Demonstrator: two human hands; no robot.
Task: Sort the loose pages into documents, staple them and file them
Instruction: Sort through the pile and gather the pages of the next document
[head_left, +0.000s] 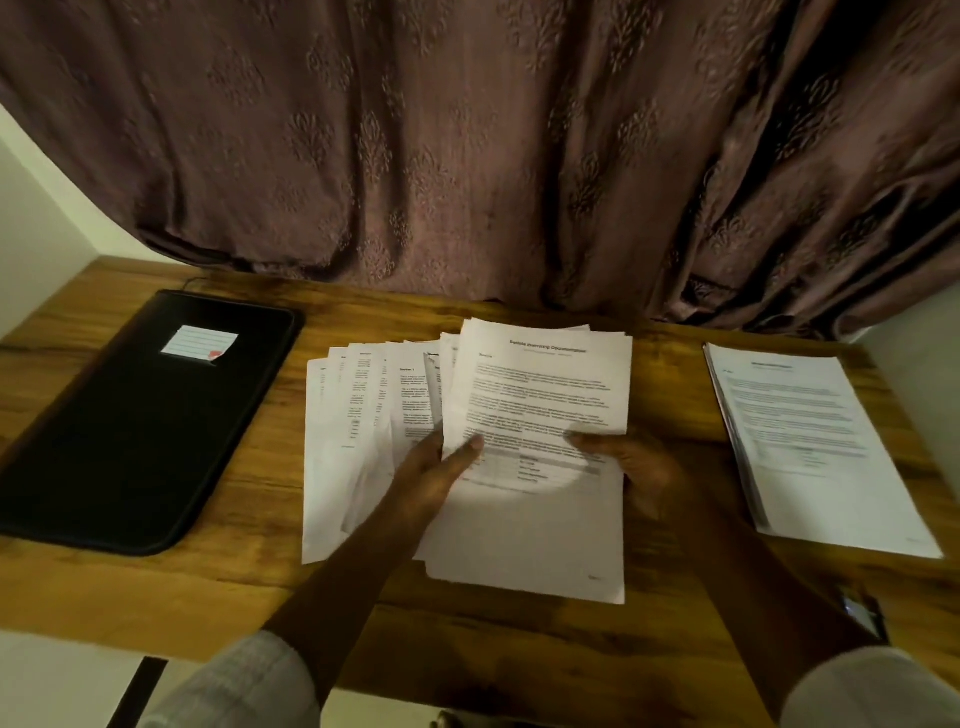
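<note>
Forearms in pale sleeves reach in from the near edge of the wooden desk (519, 639) toward the fanned pages (363, 415), the loose heap in the middle of the desk. On the near right of the fan lies a small dark object (862, 613), too blurred to name.

The left hand (441, 467) pinches the top sheet (540, 384) at its left edge, thumb on top. The right hand (641, 470) grips the sheet's right edge, fingers curled under. The sheet is a titled first page and rests over the fan's right side. I cannot tell whether a second sheet is caught beneath it.

That is the likeliest slip: a clinging page could ride along unseen and end up in the wrong document. The fan is also loosely spread, so dragging the sheet sideways instead of lifting it could scatter the pages under it and muddle their order.

Right of the fan and well apart sits a squared pile (810, 441). A careless drop there would knock its edges askew before stapling. Left of the fan lies the shut black folder (140, 421). Beyond the fan hangs a brown curtain (467, 156), its hem touching the desk, where a pushed page could vanish.
</note>
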